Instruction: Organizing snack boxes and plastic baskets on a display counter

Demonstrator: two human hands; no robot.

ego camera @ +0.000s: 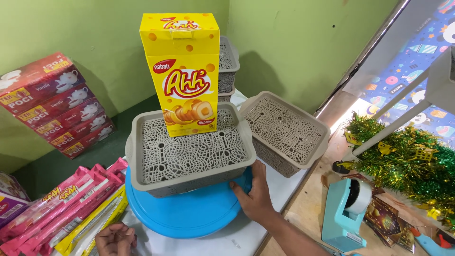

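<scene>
Right hand (256, 194) fingers curled on blue round tray's (189, 213) right rim, grey lattice basket (189, 151) with upright yellow snack box (185, 71) atop it, second basket (284, 130) beside, left hand (115, 239) loosely curled empty near pink packets (61, 208) at table's near-left edge, tape dispenser (346, 213) right.

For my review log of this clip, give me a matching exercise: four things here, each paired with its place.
1 yellow snack box
2 grey basket
3 tape dispenser
4 right hand

A on the blue round tray
B on the wooden surface at right
C standing in the grey basket
D on the tray's edge

Pairs: 1-C, 2-A, 3-B, 4-D
</scene>
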